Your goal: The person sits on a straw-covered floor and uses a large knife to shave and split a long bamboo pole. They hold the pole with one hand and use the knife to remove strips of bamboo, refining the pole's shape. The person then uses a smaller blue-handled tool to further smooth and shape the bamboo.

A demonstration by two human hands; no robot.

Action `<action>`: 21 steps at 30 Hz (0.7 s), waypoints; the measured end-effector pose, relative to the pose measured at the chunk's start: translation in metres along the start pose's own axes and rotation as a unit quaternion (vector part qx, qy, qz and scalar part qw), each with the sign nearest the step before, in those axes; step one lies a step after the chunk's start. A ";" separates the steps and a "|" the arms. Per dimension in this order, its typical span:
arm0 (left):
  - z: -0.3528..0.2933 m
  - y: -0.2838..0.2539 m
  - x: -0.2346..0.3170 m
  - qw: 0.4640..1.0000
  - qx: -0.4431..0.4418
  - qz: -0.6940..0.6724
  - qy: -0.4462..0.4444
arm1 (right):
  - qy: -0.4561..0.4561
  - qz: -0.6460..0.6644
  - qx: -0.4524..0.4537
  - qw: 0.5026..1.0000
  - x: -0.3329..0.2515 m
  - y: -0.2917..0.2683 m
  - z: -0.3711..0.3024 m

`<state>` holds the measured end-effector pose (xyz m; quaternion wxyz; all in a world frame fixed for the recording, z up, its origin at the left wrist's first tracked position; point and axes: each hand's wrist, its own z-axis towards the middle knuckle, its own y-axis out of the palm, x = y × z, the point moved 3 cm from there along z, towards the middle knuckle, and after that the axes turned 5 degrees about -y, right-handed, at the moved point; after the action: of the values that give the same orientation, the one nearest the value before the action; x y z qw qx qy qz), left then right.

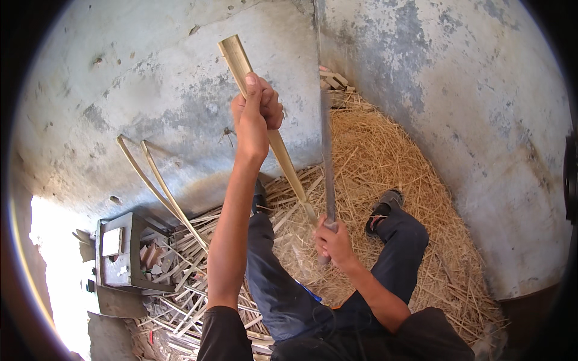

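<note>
My left hand (257, 114) is closed around the upper part of a long split bamboo strip (284, 155), its thumb laid along it. The strip slants from the upper left down toward my right hand. In my right hand (335, 243) is the handle of a long knife (328, 162), whose narrow grey blade points upward and is smeared near the tip. The strip's lower end comes close to the knuckles of my right hand, beside the base of the blade; whether they touch I cannot tell.
Yellow shavings (379, 150) cover the floor between the peeling walls. Two thin bent strips (158, 186) lean on the wall at left. Near them lies a dark wooden box-like frame (129, 256) with broken pieces inside. Cut strips (186, 307) are piled beside my legs.
</note>
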<state>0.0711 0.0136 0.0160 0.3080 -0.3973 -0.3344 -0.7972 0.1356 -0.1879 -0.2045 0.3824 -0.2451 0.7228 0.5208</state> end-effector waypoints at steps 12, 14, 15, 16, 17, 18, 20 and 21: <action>-0.005 0.012 0.003 1.000 -0.012 0.006 -0.006 | 0.168 0.008 0.019 0.986 0.083 -0.050 0.009; -0.004 0.014 0.000 1.000 -0.019 0.001 -0.013 | 0.110 0.008 0.019 0.994 0.056 -0.033 0.013; -0.004 0.014 -0.001 1.000 -0.022 -0.002 -0.017 | 0.068 0.006 0.011 0.998 0.037 -0.022 0.013; -0.003 0.016 -0.002 1.000 -0.025 0.000 -0.015 | 0.025 0.003 0.005 1.000 0.020 -0.014 0.012; -0.004 0.017 -0.001 1.000 -0.025 0.003 -0.014 | -0.004 0.008 0.003 1.000 0.009 -0.008 0.012; -0.005 0.017 0.000 1.000 -0.025 0.007 -0.012 | -0.032 0.013 0.000 0.999 0.000 -0.003 0.013; -0.005 0.022 0.000 0.999 -0.029 0.005 -0.013 | -0.062 0.006 0.008 0.998 0.002 -0.004 0.014; -0.005 0.024 0.000 0.999 -0.030 0.005 -0.014 | -0.060 -0.007 0.016 0.998 0.017 -0.010 0.016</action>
<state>0.0873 -0.0048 0.0208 0.2951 -0.4187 -0.3128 -0.7999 0.1378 -0.1760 -0.2267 0.4326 -0.2116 0.7052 0.5203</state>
